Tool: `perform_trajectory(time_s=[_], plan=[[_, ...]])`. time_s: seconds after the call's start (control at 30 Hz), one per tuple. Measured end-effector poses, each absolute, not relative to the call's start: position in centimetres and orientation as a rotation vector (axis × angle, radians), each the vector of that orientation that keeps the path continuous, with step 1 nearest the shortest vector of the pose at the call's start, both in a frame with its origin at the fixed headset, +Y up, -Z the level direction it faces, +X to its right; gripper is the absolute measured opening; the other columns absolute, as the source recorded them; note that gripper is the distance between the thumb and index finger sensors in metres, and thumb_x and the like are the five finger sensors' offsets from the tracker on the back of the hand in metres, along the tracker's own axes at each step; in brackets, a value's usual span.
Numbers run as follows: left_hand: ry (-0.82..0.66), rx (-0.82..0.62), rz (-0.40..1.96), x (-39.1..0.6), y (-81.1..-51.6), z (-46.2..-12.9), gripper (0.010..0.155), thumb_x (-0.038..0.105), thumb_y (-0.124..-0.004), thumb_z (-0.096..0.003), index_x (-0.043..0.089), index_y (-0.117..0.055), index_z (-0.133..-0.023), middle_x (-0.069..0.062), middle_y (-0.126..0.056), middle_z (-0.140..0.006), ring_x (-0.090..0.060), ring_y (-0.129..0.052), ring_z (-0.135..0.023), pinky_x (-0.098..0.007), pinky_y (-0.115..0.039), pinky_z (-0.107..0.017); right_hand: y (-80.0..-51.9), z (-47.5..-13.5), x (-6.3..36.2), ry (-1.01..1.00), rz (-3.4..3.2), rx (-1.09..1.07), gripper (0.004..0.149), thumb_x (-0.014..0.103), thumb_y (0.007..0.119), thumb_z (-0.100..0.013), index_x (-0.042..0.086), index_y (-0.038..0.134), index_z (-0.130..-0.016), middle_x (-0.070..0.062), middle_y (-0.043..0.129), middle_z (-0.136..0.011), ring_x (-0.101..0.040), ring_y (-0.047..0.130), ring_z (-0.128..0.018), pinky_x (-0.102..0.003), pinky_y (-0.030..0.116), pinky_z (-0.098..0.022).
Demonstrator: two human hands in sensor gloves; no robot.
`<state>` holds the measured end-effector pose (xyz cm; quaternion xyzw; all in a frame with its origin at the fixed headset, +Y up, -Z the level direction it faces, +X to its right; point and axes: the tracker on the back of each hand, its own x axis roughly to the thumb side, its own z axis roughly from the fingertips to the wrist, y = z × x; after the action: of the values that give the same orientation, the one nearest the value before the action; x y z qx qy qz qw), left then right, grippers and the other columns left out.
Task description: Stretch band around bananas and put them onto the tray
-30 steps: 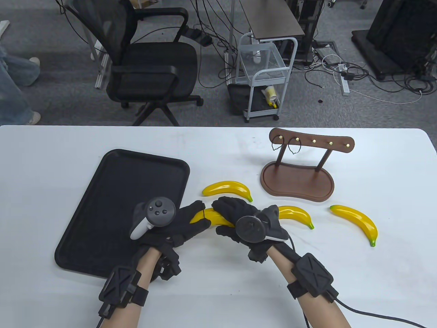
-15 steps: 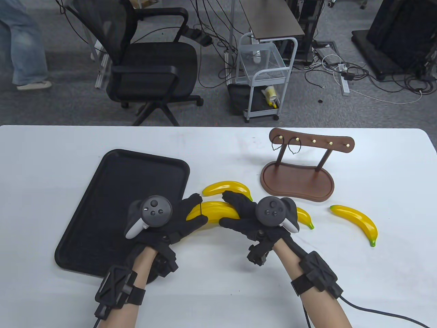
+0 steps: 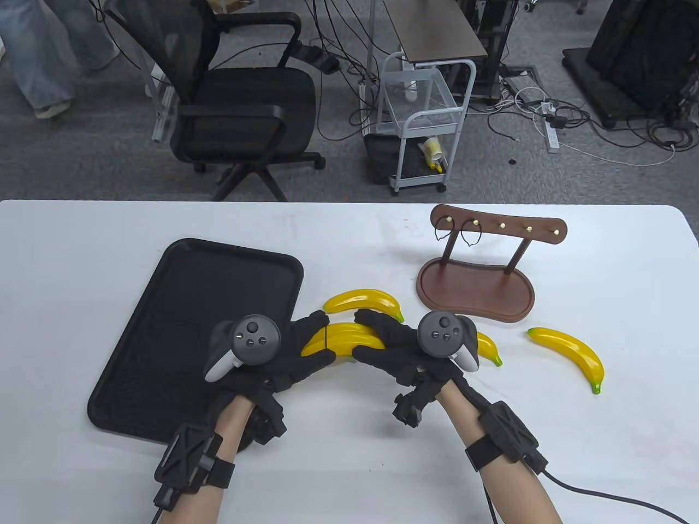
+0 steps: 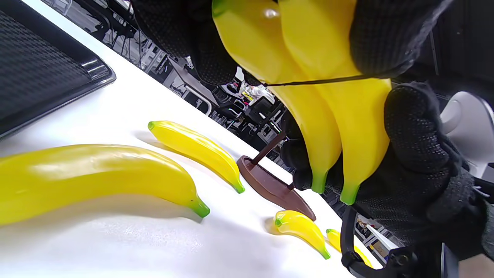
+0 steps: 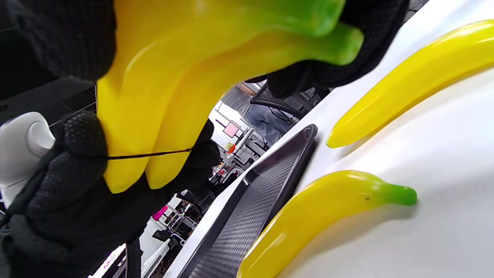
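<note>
Two yellow bananas (image 3: 349,337) are held side by side just above the table, right of the black tray (image 3: 180,305). My left hand (image 3: 323,339) pinches a thin black band (image 3: 326,341) stretched across their blunt ends; the band (image 4: 320,81) shows as a taut line in the left wrist view. My right hand (image 3: 374,335) grips the pair near the green stems (image 4: 334,189). The right wrist view shows the same bananas (image 5: 173,96) and band (image 5: 146,155). How far the band wraps round is hidden.
Loose bananas lie on the table: one (image 3: 363,301) behind the hands, one (image 3: 489,349) partly hidden by my right hand, one (image 3: 573,357) far right, another (image 4: 96,177) under the hands. A brown wooden rack (image 3: 475,289) has two bands (image 3: 443,233) hanging on its pegs.
My right hand rolled so its tracker faces up and shifted slightly right. The held bananas rose a little, and now two show side by side. The left hand barely moved.
</note>
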<state>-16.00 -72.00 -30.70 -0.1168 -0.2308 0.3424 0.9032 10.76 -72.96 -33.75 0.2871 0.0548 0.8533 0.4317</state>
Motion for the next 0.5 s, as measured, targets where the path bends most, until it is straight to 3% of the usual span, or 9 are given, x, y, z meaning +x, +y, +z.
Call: perform_trajectory(time_s=[0.5], plan=[[-0.485,-0.262,0.648,-15.42,-72.29,-30.56,0.078,0.061,-0.074,-0.0541,0.024,-0.046,-0.118,-0.003,-0.062,-0.123,-0.037,-0.070,-0.110,-0.056,-0.052,-0.085,-72.96,-33.30,10.03,0.117,2.184,0.790,0.083,0.058,0.078,-0.048,0.005,0.058,-0.108,-0.023,0.072,-0.104,-0.043,0.087,-0.075,-0.055,0.077,-0.051]])
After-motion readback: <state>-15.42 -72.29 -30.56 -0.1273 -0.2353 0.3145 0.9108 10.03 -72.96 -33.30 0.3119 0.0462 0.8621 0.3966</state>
